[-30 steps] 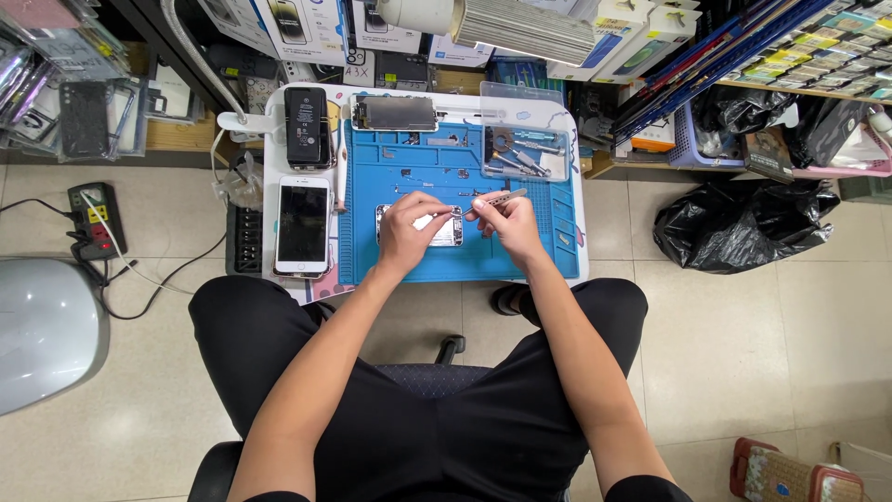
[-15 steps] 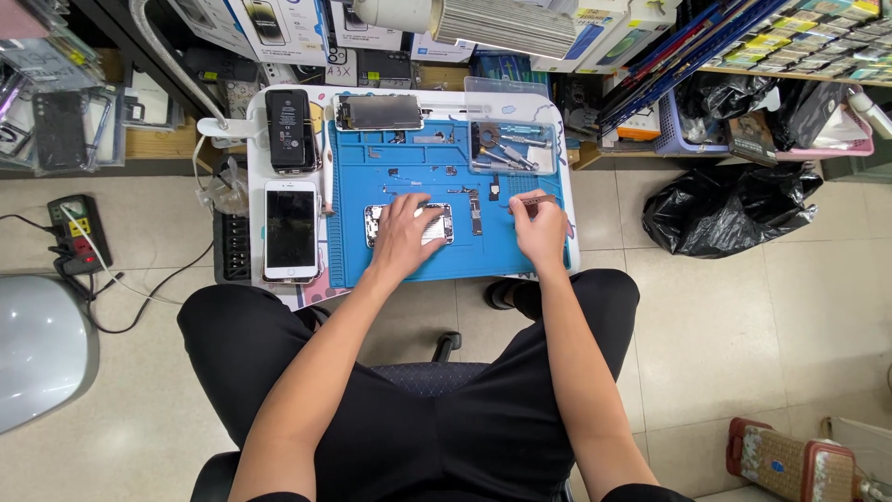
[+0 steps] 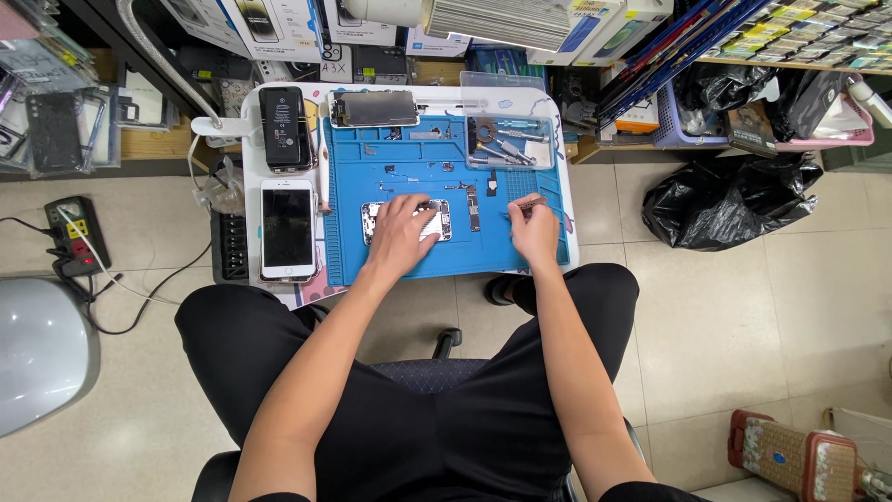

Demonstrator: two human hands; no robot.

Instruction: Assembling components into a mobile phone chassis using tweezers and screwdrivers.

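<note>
The left hand (image 3: pixel 401 234) lies flat, fingers spread a little apart, on an opened phone chassis (image 3: pixel 437 221) near the middle of the blue repair mat (image 3: pixel 372 177); the palm covers the left part of the chassis and its bare metal inside shows beside the fingertips. The right hand (image 3: pixel 536 234) rests on the mat near its right edge, fingers drawn together around a thin tool, probably tweezers (image 3: pixel 526 203), whose tip points left toward the chassis; the tool is too small to name with certainty. A dark narrow part (image 3: pixel 473 206) lies on the mat between the two hands, just right of the chassis. Small loose parts and screws are scattered over the upper half of the mat.

At the mat's top edge lies a detached screen (image 3: pixel 373 108), and to its right a clear tray (image 3: pixel 509 141) holding screwdrivers. Left of the mat, on the white table (image 3: pixel 249 102), a white smartphone (image 3: pixel 287 229) lies face up with a black phone (image 3: pixel 283 127) above it. A black rubbish bag (image 3: pixel 732 201) sits on the tiled floor to the right, and a power strip (image 3: pixel 74 235) lies on the floor to the left.
</note>
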